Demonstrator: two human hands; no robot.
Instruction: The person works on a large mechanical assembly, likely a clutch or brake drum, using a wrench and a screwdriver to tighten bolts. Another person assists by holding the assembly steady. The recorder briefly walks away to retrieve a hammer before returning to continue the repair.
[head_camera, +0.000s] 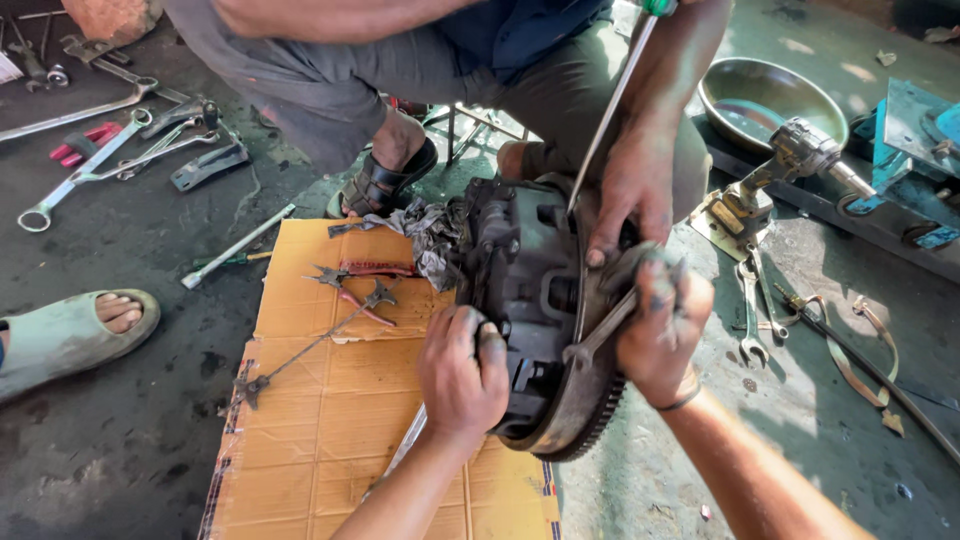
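Observation:
A greasy clutch and flywheel assembly (525, 275) stands on edge at the right side of a cardboard sheet (330, 420), its toothed ring (592, 428) facing down. My left hand (462, 372) grips the dark clutch cover from the left. My right hand (665, 330) is closed around a metal spanner (598, 338) set against the flywheel's rim. Opposite me a squatting person presses one hand (630, 195) on the top of the rim. That person also holds a long screwdriver (610, 110) whose tip meets the assembly.
Red-handled pliers (365, 272) and a dirty rag (428, 232) lie on the cardboard. Several spanners (85, 165) lie on the floor at left, near a sandalled foot (70, 330). A metal bowl (770, 100), a power tool (790, 165) and more spanners (750, 300) are at right.

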